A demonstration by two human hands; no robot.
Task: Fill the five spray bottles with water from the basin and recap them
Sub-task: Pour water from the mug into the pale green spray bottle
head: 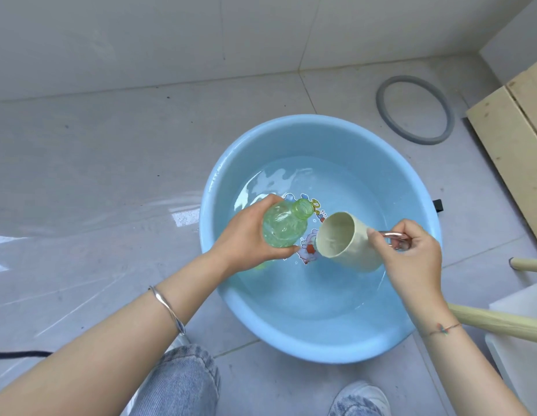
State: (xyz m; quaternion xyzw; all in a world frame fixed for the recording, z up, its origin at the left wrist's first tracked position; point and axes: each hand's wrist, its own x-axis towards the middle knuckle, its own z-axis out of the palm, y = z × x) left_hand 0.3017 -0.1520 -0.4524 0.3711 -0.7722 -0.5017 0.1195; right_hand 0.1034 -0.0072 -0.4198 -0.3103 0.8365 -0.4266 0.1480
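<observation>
Jeans knee [183, 382]; L hand [246, 238] grips green bottle [283, 226], R hand [411, 256] grips cup [345, 241] over basin [291, 340], grey ring [420, 139] beyond.

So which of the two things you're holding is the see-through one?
The green bottle in your left hand: its uncapped plastic is clear enough to see through. The cream cup in your right hand is solid, with a metal handle.

Open floor [96, 175] left of the basin [321, 349]; grey ring [381, 109], wooden boards [507, 139] and round legs [501, 322] near its right.
</observation>
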